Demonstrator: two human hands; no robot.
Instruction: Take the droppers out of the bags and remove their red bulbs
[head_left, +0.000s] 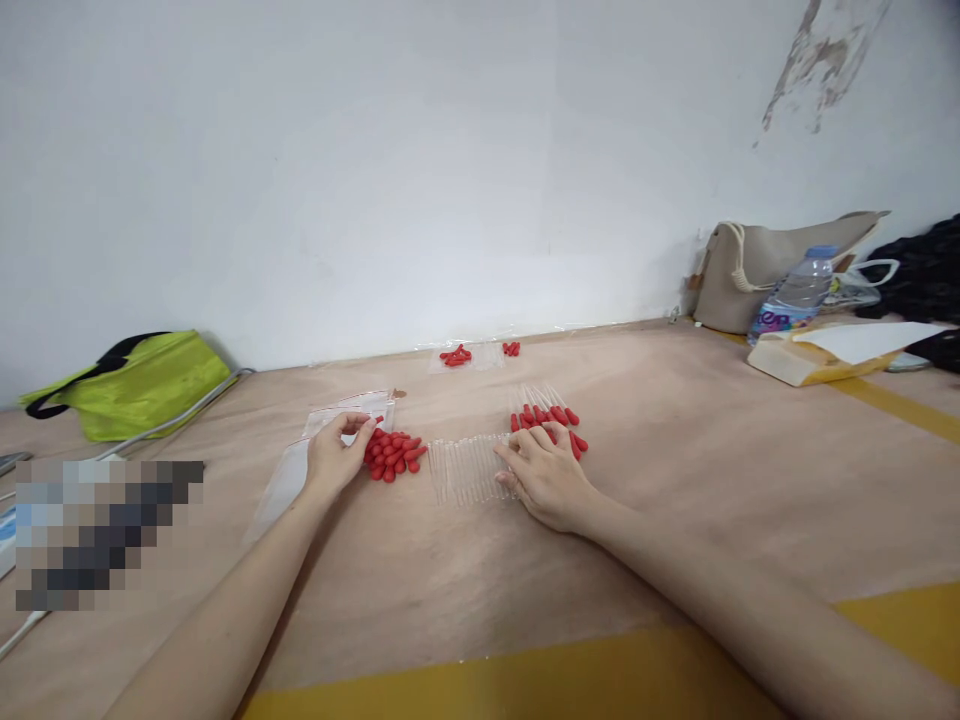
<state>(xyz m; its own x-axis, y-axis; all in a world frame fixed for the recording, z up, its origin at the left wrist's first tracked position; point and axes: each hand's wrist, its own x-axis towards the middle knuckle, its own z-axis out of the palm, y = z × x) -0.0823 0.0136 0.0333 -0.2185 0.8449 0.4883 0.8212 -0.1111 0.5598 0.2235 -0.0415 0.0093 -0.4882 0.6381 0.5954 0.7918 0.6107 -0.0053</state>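
Note:
At the left of the work area my left hand (337, 455) is closed in a pinch, with a red rubber bulb (379, 419) at its fingertips. Right beside it lies a pile of red rubber bulbs (391, 455). A row of thin clear glass tubes (469, 468) stretches from the pile to my right hand (546, 472). That hand rests over the row's right end, thumb and forefinger apart at the tubes. Behind it lie several droppers (551, 412), clear tubes with red bulbs on them, partly hidden by the fingers.
Clear plastic bags (289, 480) lie under and behind my left hand. By the wall is a bag of red bulbs and tubes (456, 356). A green pouch (150, 385) sits left; a water bottle (795, 295), beige bag (739, 275) and opened paper packet (787, 357) stand right.

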